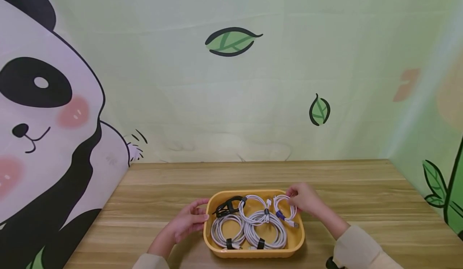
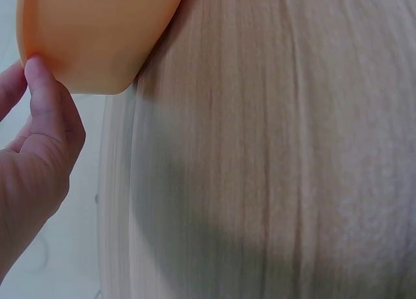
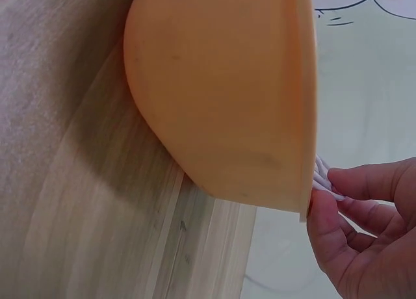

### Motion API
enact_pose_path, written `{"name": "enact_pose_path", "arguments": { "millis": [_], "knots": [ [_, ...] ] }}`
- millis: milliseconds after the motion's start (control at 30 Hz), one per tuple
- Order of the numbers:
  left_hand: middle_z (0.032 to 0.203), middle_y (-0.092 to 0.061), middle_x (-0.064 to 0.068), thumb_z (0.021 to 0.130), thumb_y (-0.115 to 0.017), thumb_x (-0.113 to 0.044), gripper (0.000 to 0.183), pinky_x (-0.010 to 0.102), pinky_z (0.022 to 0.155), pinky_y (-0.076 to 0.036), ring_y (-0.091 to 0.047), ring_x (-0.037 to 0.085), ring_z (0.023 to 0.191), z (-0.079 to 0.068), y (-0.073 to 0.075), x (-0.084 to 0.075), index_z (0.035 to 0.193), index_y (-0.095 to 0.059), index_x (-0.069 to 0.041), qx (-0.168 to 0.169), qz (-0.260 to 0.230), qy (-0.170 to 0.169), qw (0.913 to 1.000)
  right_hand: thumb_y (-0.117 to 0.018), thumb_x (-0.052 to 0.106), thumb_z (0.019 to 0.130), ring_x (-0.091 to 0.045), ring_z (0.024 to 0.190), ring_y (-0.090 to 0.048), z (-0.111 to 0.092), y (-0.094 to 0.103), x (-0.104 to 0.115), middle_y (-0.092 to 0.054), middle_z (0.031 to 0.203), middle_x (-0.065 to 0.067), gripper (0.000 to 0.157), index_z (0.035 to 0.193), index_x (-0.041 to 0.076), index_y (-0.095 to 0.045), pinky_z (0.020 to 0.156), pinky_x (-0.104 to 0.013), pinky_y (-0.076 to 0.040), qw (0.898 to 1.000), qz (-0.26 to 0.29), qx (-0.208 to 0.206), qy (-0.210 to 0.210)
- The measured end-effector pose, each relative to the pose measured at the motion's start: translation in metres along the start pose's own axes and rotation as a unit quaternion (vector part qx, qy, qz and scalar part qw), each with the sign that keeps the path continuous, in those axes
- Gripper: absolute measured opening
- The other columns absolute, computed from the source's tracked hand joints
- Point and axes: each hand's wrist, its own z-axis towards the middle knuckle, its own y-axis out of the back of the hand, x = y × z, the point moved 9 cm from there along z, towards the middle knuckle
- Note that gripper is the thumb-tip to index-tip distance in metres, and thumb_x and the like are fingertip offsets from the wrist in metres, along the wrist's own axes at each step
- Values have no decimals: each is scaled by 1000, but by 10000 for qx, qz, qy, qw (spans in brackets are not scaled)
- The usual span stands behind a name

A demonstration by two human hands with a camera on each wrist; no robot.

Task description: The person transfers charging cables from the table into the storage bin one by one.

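A yellow plastic basket [image 1: 255,253] rests on the wooden table, holding several coiled cables. My left hand [image 1: 188,221] grips the basket's left rim, a fingertip against the outer wall in the left wrist view. At the back right corner, my right hand [image 1: 304,198] pinches a small white cable coil [image 1: 277,200] with a dark blue tie and a USB plug, while another finger lies at the rim. In the right wrist view, strands of the white cable [image 3: 320,175] show between thumb and finger above the rim. The coil's lower part overlaps the basket's inside.
Beside it in the basket are a black cable [image 1: 228,206], a white coil [image 1: 253,196] with a black tie, and two larger white coils [image 1: 213,231], also tied in black. Behind the wooden table [image 1: 173,176] hangs a printed backdrop [image 1: 162,80] with a panda and leaves.
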Motion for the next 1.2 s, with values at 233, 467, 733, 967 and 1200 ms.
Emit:
{"name": "enact_pose_path", "arguments": {
  "millis": [233,467,733,967,1200],
  "knots": [
    [90,-47,3,81,-56,-1,57,22,65,-49,-52,10,76,0,-1,0,132,-29,-2,48,-26,-48,10000,-60,-5,71,-15,42,-47,-1,-1,3,-52,59,-3,7,78,-4,-61,39,-23,-41,9999,-93,-3,143],
    [90,-47,3,82,-55,0,57,22,64,-49,-53,9,75,0,-1,0,132,-29,-2,49,-16,-38,10000,-59,-7,70,-13,42,-46,-1,-4,4,-52,59,-4,9,78,-3,-61,42,-30,-46,9999,86,117,79],
    [91,-47,4,81,-56,-1,58,23,66,-50,-53,11,76,0,0,-1,133,-29,-2,5,-13,-12,10000,-57,-8,68,-11,42,-46,0,-7,5,-52,59,-4,13,79,-4,-61,40,-25,-44,9995,91,239,166],
    [91,-48,4,81,-56,0,58,23,66,-50,-54,11,77,0,0,1,133,-29,-2,34,-43,-22,10000,-53,-12,67,-12,45,-46,1,-12,6,-53,62,-5,15,78,-5,-61,41,-25,-44,9990,170,352,218],
    [92,-47,5,82,-56,-1,58,23,66,-50,-53,10,78,0,-1,0,133,-29,-2,54,-66,-29,10000,-54,-12,68,-12,45,-45,1,-14,7,-53,62,-4,14,78,-5,-60,41,-25,-43,9987,212,396,253]
  ]
}}
